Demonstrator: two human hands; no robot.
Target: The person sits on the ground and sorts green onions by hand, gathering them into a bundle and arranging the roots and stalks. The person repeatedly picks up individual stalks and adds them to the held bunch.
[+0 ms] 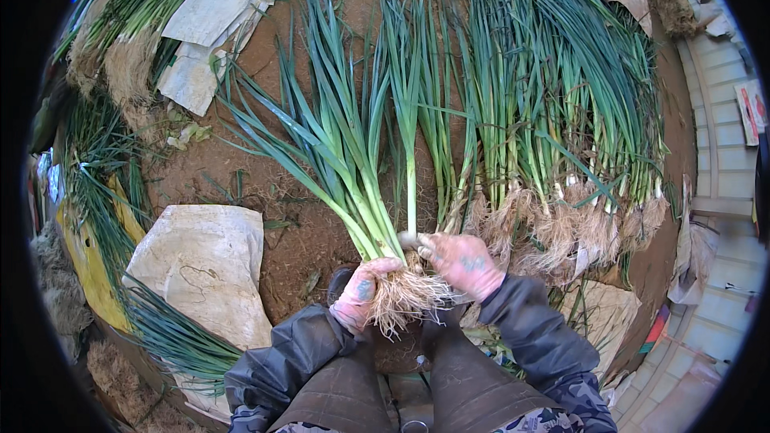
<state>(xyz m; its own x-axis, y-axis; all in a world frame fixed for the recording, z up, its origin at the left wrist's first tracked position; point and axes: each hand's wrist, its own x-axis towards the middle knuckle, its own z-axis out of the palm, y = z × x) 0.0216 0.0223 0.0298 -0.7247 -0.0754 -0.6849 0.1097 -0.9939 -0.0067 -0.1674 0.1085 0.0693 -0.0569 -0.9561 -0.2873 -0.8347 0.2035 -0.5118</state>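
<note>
My left hand (362, 293), in a pink work glove, is closed around the base of a bunch of large green onions (367, 207). Pale, stringy roots (406, 300) spill out below that grip, towards my legs. In a matching glove, my right hand (466, 261) pinches the lower end of a single green onion stalk (411, 192), just right of the bunch. The dark green leaves of both fan out away from me over the soil. Roots and fingers partly hide where the stalk's end meets the bunch.
Loose green onions (541, 108) lie in a broad row to the right, roots towards me. More are heaped at the upper left (138, 6). Off-white sheets (204, 264) lie on the brown soil floor (301, 258). A tiled strip (722, 150) runs along the right edge.
</note>
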